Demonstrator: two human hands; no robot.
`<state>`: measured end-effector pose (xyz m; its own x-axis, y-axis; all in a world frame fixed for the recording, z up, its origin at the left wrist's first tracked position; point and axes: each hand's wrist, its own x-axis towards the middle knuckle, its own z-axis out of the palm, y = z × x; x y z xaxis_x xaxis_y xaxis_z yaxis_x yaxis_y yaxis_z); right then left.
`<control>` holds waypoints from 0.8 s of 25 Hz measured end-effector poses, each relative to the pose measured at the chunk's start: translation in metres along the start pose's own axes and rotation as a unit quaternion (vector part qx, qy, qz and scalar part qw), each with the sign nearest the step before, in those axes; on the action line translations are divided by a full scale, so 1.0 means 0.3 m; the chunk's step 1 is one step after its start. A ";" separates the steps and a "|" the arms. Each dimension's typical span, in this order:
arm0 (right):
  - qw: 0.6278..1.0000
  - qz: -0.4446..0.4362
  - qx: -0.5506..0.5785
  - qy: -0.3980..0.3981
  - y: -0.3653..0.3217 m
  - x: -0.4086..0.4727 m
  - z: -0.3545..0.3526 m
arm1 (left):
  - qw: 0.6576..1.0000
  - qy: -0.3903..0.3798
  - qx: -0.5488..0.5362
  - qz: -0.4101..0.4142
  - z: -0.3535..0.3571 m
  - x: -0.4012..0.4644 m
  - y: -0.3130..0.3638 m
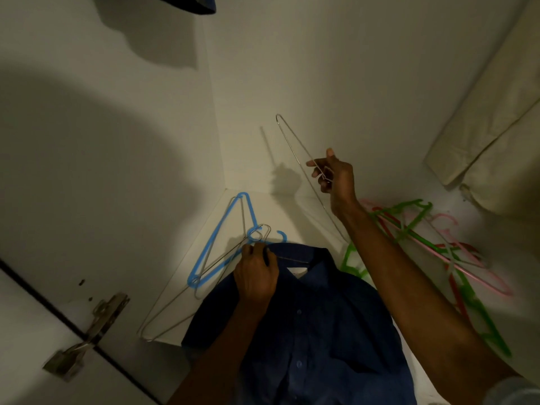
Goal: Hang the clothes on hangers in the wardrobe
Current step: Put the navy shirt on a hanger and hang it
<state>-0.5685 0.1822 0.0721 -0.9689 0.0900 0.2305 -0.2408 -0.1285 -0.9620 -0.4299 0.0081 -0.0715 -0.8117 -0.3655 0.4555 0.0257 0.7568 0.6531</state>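
A: Where is the shirt?

B: The dark blue shirt [304, 325] lies at six o'clock, collar pointing toward twelve, spread over the white wardrobe floor [295, 214]. A wire hanger [181, 299] is partly tucked into the collar, its long body trailing out toward eight o'clock.

A: And the left hand [255, 277]?

B: Its grip is closed on the shirt collar, fingers curled at the neck of that hanger, just beside the hook.

A: The right hand [336, 179]?

B: Raised near the centre, at about one o'clock from the shirt. Its grip pinches a second wire hanger [295, 153] near the hook; the hanger hangs free in the air, one tip pointing toward eleven o'clock.

A: Anything else down there?

B: A blue plastic hanger [217, 238] at nine o'clock from the collar, lying under the first wire one. At three o'clock, a loose heap of green, pink and red plastic hangers [455, 258]. A cream fabric [496, 135] hangs at two o'clock, and a metal door hinge [96, 323] sits at eight o'clock.
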 end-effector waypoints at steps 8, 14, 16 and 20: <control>0.983 -0.046 0.177 0.028 -0.044 -0.060 -0.033 | 0.996 -0.060 -0.071 -0.013 -0.028 0.015 0.008; 0.924 0.055 0.376 -0.046 -0.032 -0.140 -0.031 | 0.950 -0.092 -0.231 -0.186 -0.078 0.092 0.020; 0.909 0.079 0.404 -0.063 -0.029 -0.167 -0.013 | 0.933 -0.101 -0.270 -0.217 -0.105 0.131 0.050; 0.887 0.094 0.446 -0.075 -0.047 -0.215 0.004 | 0.913 -0.125 -0.307 -0.238 -0.164 0.165 0.099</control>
<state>-0.5028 0.1769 0.0710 -0.9774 -0.1393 0.1589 0.0413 -0.8633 -0.5029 -0.4405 -0.0141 0.0003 -0.9224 -0.3799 -0.0701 -0.1046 0.0709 0.9920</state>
